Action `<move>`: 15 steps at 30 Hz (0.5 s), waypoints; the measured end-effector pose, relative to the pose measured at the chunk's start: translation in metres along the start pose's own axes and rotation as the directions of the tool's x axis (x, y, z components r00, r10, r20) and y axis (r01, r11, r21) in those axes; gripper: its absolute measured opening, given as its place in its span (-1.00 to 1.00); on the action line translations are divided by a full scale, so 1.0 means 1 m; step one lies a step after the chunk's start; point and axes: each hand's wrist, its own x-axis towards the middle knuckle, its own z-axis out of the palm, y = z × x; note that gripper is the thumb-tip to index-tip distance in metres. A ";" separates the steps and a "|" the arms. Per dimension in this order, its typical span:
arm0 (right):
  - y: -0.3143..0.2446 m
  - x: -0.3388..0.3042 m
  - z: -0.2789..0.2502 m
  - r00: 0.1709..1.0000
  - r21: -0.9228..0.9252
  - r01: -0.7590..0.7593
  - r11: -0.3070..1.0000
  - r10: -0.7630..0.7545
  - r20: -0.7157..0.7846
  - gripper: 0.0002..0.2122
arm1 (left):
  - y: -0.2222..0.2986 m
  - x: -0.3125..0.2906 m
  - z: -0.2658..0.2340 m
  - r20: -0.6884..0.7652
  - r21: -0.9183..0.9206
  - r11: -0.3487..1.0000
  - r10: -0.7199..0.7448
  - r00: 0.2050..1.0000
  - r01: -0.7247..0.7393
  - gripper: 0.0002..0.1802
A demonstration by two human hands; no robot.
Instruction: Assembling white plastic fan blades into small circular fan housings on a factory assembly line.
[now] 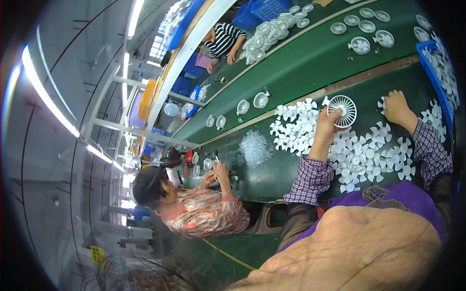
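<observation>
My left hand (326, 128) grips a round white fan housing (345, 112) with slatted spokes, held above the green work surface. My right hand (399, 110) is closed, with a small white fan blade (381, 104) showing at its fingertips. Between my forearms lies a spread of loose white fan blades (361, 157). Another heap of white fan blades (293, 127) sits left of my left hand. More blades (433, 119) lie beyond my right wrist.
A blue bin (437, 77) full of blades stands at the far right. Small clear parts (255, 148) are piled to the left. A green conveyor belt (301, 89) carries several housings. One co-worker (199, 208) works at my left, another (225, 41) across the belt.
</observation>
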 end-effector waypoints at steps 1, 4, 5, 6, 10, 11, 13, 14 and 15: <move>0.003 0.000 -0.003 1.000 0.000 0.015 1.000 -0.015 -0.008 -0.77 | -0.001 0.001 0.003 -0.004 0.004 1.000 0.012 1.000 -0.012 -0.68; -0.005 -0.015 -0.002 1.000 -0.034 0.014 0.999 -0.014 0.024 -0.79 | 0.004 -0.015 0.005 -0.004 0.038 0.999 -0.003 1.000 0.003 -0.67; -0.008 -0.018 0.005 0.998 -0.044 -0.013 0.999 0.015 0.058 -0.77 | 0.006 -0.023 0.004 -0.004 0.047 0.999 -0.015 1.000 0.015 -0.67; -0.009 -0.018 0.004 0.998 -0.054 -0.010 0.999 0.013 0.057 -0.77 | 0.004 -0.024 0.004 0.001 0.040 0.999 -0.009 1.000 0.009 -0.67; -0.010 -0.010 0.005 0.997 0.021 -0.009 1.000 0.010 -0.078 -0.70 | -0.007 -0.013 -0.011 -0.006 0.024 0.998 0.064 0.998 -0.063 -0.74; -0.019 -0.010 -0.007 0.983 0.062 0.044 0.997 -0.032 -0.181 -0.67 | -0.006 -0.013 -0.014 -0.022 0.019 0.997 0.071 0.997 -0.071 -0.74; -0.035 -0.004 -0.034 0.894 0.152 0.271 0.951 -0.190 -0.406 -0.68 | 0.001 -0.012 -0.014 -0.049 0.118 0.978 0.181 0.982 -0.175 -0.71; -0.044 -0.005 -0.050 0.866 0.228 0.348 0.909 -0.219 -0.450 -0.71 | 0.002 -0.013 -0.009 -0.050 0.116 0.977 0.188 0.981 -0.181 -0.66; -0.056 -0.007 -0.065 0.841 0.287 0.428 0.857 -0.260 -0.475 -0.69 | 0.006 -0.017 -0.004 -0.002 0.036 0.983 0.182 0.983 -0.182 -0.61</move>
